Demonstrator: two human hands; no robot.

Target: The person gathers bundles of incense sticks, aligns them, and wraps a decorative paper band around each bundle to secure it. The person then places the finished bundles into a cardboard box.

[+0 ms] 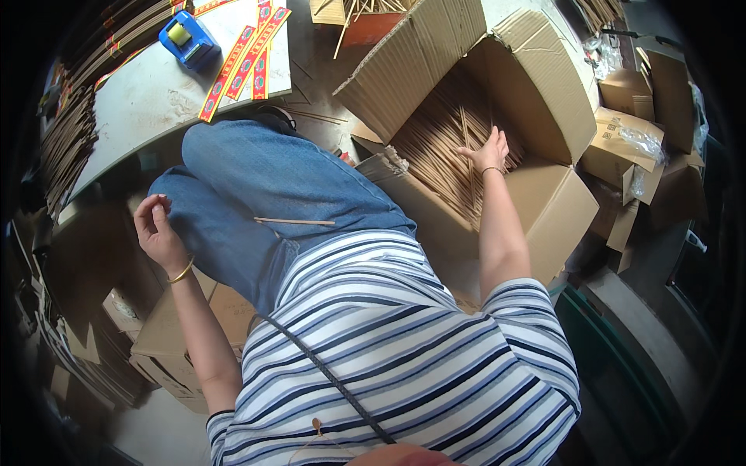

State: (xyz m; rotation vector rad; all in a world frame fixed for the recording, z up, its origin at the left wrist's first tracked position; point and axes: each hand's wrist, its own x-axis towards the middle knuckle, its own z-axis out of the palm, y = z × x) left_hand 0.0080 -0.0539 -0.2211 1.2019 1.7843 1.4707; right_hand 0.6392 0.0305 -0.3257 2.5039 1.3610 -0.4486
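My right hand (492, 154) is over an open cardboard box (559, 204) at my right side, its thumb and fingers spread. Below and around the hand lie many loose thin brown sticks (434, 148), which look like incense sticks. I see no stick gripped in that hand, though part of the palm is turned away. My left hand (156, 230) hovers beside my left thigh with loosely curled fingers, and nothing shows in it. A short piece of stick (294, 221) rests across the lap of my jeans (262, 169).
On the white table (145, 93) ahead sit a blue tape dispenser (189, 41), several red-and-yellow printed paper strips (250, 55) and stacked brown stick bundles (67, 151). Small cartons (626, 140) with clear plastic stand at right. A closed carton (175, 338) is at lower left.
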